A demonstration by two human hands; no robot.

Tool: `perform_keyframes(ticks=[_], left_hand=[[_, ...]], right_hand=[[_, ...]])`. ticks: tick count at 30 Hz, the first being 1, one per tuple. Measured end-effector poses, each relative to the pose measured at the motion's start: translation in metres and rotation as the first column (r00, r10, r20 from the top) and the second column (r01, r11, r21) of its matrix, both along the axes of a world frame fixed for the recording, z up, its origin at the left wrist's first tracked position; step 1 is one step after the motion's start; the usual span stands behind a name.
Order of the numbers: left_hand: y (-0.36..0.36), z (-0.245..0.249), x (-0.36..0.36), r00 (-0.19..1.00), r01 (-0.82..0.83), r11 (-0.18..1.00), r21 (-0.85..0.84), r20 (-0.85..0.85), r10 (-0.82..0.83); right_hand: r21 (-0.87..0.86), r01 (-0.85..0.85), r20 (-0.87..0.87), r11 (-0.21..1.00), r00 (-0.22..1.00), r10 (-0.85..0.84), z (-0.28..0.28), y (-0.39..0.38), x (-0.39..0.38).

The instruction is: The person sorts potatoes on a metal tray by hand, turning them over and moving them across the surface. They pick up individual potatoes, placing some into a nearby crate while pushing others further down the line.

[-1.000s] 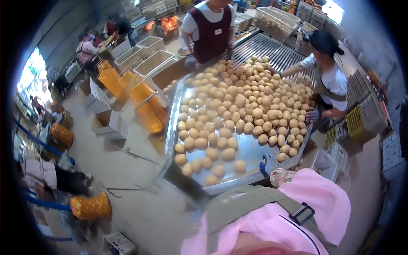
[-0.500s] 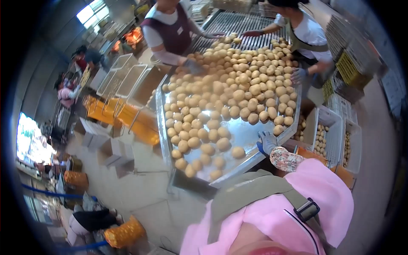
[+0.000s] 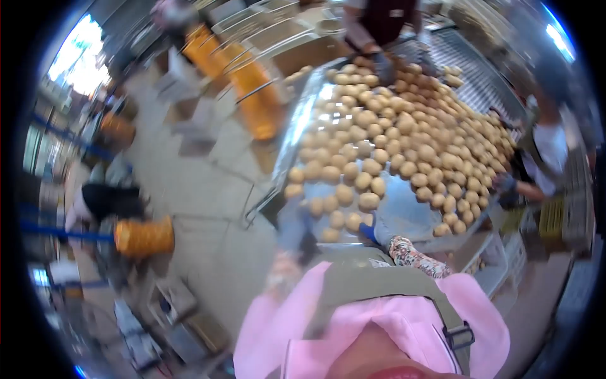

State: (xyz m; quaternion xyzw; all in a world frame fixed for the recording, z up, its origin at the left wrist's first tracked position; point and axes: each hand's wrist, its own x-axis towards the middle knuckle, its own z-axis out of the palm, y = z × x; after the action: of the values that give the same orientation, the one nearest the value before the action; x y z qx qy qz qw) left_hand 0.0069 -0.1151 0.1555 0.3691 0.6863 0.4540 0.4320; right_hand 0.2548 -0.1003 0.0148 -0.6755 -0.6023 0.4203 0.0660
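Head camera view shows many potatoes spread over a metal table, most dense in the middle and on the right. The left hand is strongly blurred at the near left corner, close to some potatoes; I cannot tell if its fingers are together or apart, or clamped on something. The gloved right hand is at the near edge, beside bare metal, and its grip I also cannot tell. Across the table, a co-worker in a dark red apron has a gloved hand at the potatoes.
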Motion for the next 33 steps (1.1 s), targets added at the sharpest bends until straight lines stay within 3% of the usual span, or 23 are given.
perform_keyframes(ticks=[1,2,3,4,6,8,10,12,13,14,15,16,18,19,21,23,24,25,26,27,29,30,33], left_hand=[[0.023,-0.076,-0.004,0.96,-0.06,0.994,-0.091,0.266,0.083],[0.044,-0.192,-0.008,0.797,0.302,0.953,0.011,-0.552,-0.247],[0.037,-0.198,0.016,0.592,0.351,0.935,0.058,-0.787,-0.173],[0.031,-0.198,0.03,0.327,0.422,0.903,0.074,-0.942,-0.075],[0.008,-0.183,0.026,0.366,0.445,0.894,0.055,-0.922,-0.125],[-0.004,-0.156,0.017,0.397,0.5,0.864,0.05,-0.901,-0.178],[-0.023,-0.129,-0.004,0.423,0.528,0.762,-0.376,-0.661,-0.62],[-0.047,-0.138,-0.011,0.494,0.398,0.836,-0.377,-0.681,-0.541],[-0.051,-0.145,-0.016,0.541,0.281,0.886,-0.368,-0.702,-0.463],[-0.048,-0.152,-0.025,0.542,0.272,0.889,-0.369,-0.704,-0.458],[-0.045,-0.161,-0.034,0.424,0.263,0.902,-0.343,-0.798,-0.428],[-0.035,-0.166,-0.037,0.293,0.263,0.913,-0.312,-0.876,-0.384],[0.019,-0.154,-0.039,0.322,0.288,0.949,-0.129,-0.92,-0.223],[0.055,-0.149,-0.04,0.366,0.301,0.953,-0.034,-0.919,-0.149],[0.128,-0.139,-0.034,0.526,0.278,0.956,0.089,-0.847,-0.074],[0.195,-0.136,-0.03,0.569,0.338,0.932,0.131,-0.817,-0.091],[0.218,-0.136,-0.021,0.568,0.339,0.931,0.136,-0.818,-0.087],[0.242,-0.136,-0.011,0.655,0.268,0.962,0.05,-0.742,-0.144],[0.259,-0.134,-0.001,0.738,0.203,0.978,-0.047,-0.649,-0.185],[0.264,-0.134,0.009,0.739,0.2,0.979,-0.039,-0.65,-0.177],[0.253,-0.143,0.033,0.482,0.228,0.927,-0.299,-0.792,-0.374],[0.246,-0.156,0.042,0.408,0.237,0.933,-0.271,-0.843,-0.349],[0.216,-0.113,0.058,0.472,0.381,0.835,-0.396,-0.693,-0.544]], right_hand=[[-0.008,-0.078,-0.007,0.997,0.997,0.077,0.002,0.013,-0.01],[0.148,-0.367,0.108,0.918,0.929,0.354,0.012,0.025,-0.021],[0.271,-0.614,0.246,0.741,0.788,0.564,0.019,0.033,-0.031],[0.274,-0.646,0.234,0.712,0.763,0.603,0.021,0.043,-0.036],[0.231,-0.351,-0.164,0.907,0.905,0.392,0.022,0.064,-0.029],[0.139,-0.212,-0.025,0.967,0.976,0.217,0.019,0.096,0.016],[0.307,-0.152,0.052,0.94,0.988,0.143,0.029,0.103,0.056],[0.565,-0.064,-0.006,0.823,0.997,0.082,-0.033,0.094,0.099],[0.377,0.028,-0.143,0.926,0.989,0.028,-0.021,0.088,0.089],[0.162,0.099,-0.259,0.982,0.964,-0.054,0.004,0.075,0.066],[0.248,-0.086,-0.018,0.965,0.995,0.094,0.013,0.065,0.044],[0.292,-0.277,0.233,0.916,0.949,0.212,0.022,0.058,0.02],[-0.177,-0.417,-0.025,0.891,0.907,0.42,0.075,0.076,-0.034],[-0.093,-0.379,-0.223,0.921,0.909,0.352,0.023,0.086,-0.027],[0.017,-0.308,-0.619,0.951,0.744,0.252,-0.081,0.108,-0.012],[-0.005,-0.297,-0.575,0.955,0.782,0.24,0.069,0.177,-0.005],[-0.286,0.193,-0.685,0.939,0.644,-0.341,0.02,0.215,0.012],[-0.339,0.264,-0.678,0.903,0.597,-0.429,0.036,0.251,0.035],[0.346,0.186,-0.589,0.92,0.806,0.058,0.019,0.281,0.055],[0.525,0.115,-0.309,0.843,0.949,0.062,0.009,0.305,0.088],[0.583,0.015,0.046,0.812,0.998,-0.051,0.011,0.319,0.121],[0.572,-0.022,0.184,0.82,0.978,-0.102,0.005,0.313,0.126],[0.558,-0.073,0.418,0.827,0.885,-0.204,-0.009,0.273,0.111]])
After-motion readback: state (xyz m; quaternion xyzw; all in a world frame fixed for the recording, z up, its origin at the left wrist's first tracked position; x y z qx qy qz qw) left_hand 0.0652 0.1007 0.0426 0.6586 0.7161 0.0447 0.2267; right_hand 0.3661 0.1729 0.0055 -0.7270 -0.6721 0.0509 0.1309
